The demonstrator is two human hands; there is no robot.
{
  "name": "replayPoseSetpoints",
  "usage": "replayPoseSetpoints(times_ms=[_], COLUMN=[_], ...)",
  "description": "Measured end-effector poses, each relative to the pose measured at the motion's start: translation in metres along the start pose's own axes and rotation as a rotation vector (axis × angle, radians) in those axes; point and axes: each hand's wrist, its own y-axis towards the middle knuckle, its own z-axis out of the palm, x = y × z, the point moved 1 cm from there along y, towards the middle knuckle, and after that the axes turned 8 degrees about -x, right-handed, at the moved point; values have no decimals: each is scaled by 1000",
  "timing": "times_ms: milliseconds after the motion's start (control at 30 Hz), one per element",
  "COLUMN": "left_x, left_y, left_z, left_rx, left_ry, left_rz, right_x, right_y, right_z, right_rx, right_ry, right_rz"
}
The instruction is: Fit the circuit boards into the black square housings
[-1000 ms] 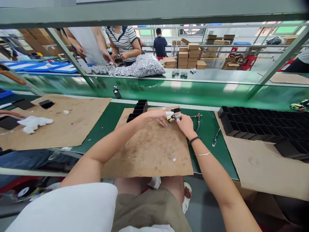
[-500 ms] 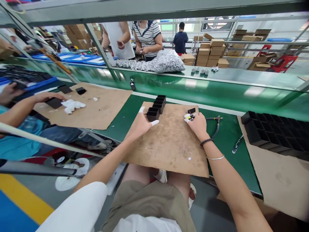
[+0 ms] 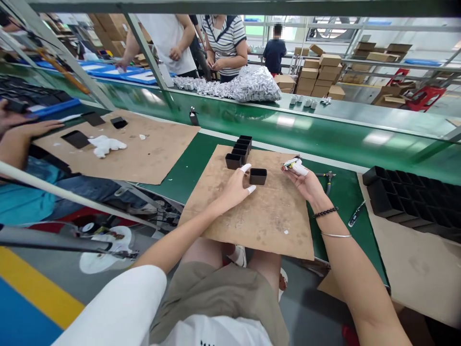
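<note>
A black open-topped box (image 3: 258, 176) stands upright on the cardboard mat (image 3: 252, 216). Just to its left is my left hand (image 3: 236, 188), thumb and forefinger spread apart in white finger cots; whether the tips touch the box I cannot tell. Several similar black boxes (image 3: 239, 153) form a row behind that hand. My right hand (image 3: 306, 181), palm turned up, pinches a small circuit board (image 3: 289, 164) with a yellow part above the mat's far right corner. The fingers partly hide the board.
Cutting pliers (image 3: 328, 180) and a small knife-like tool (image 3: 356, 215) lie on the green bench to the right. Beyond them many black boxes (image 3: 406, 197) stand packed on cardboard. At left, a co-worker's hand (image 3: 39, 127) is over another mat (image 3: 151, 144).
One black box has come away from the row towards the mat's middle, and my left hand has moved right with it. My right hand has lifted the circuit board and turned palm up.
</note>
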Motion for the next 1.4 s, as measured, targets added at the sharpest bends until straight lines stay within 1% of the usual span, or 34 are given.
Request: replayPoseSetpoints(times_ms=[133, 200, 267, 333, 400, 467, 500, 533, 567, 633, 700, 733, 800, 867, 933, 1033, 1100, 1167, 1200, 1233, 1267, 1333, 1367, 1400], left_x=[-9, -8, -4, 0, -1, -7, -12, -18, -24, -36, -46, -50, -52, -48, -39, -23, -15, -8, -6, -4, -2, -1, -2, -3], left_y=[-1, 1, 8, 22, 37, 49, 53, 55, 56, 52, 46, 42, 38, 37, 41, 49, 53, 55, 56, 58, 59, 62, 62, 62], left_z=[4, 6, 7, 8, 8, 9, 9, 10, 11, 12, 11, 9, 3, -5, -13, -21, -24, -25, -25, -23, -20, -12, -6, 0], left_rx=[113, 158, 180, 248, 397, 555, 595, 598, 563, 446, 380, 381, 423, 500, 599, 760, 916, 1078, 1117, 1104, 1036, 827, 738, 681], left_ry=[33, 4, -35, -95, -182, -243, -223, -154, -45, 214, 396, 436, 451, 431, 397, 244, 63, -78, -109, -113, -104, -111, -142, -189], left_rz=[-33, -33, 4, 104, 257, 405, 458, 490, 504, 481, 390, 328, 201, 107, 63, 85, 108, 104, 107, 121, 145, 221, 263, 297], right_x=[3, 5, 7, 6, 4, 3, 2, 2, 2, 2, 3, 2, 1, 0, -1, -2, -2, -2, -1, -1, 0, 2, 3, 4], right_y=[-1, -1, -1, -1, -1, -1, -1, -1, -1, -1, -1, -2, -3, -6, -9, -15, -18, -21, -22, -23, -24, -25, -26, -26], right_z=[-2, -2, -1, 0, 2, 2, 2, 2, 2, 2, 2, 2, 4, 7, 10, 16, 20, 21, 21, 21, 21, 20, 20, 20], right_rx=[-29, -48, -78, -126, -174, -209, -222, -232, -238, -245, -240, -236, -223, -187, -139, -67, -26, 4, 16, 26, 34, 39, 37, 34], right_ry=[45, 65, 78, 79, 76, 85, 98, 114, 128, 140, 129, 117, 83, 44, 19, 21, 29, 38, 44, 51, 57, 57, 50, 40], right_rz=[37, 78, 136, 186, 202, 202, 201, 201, 201, 202, 199, 196, 174, 133, 98, 90, 119, 167, 189, 201, 202, 176, 153, 130])
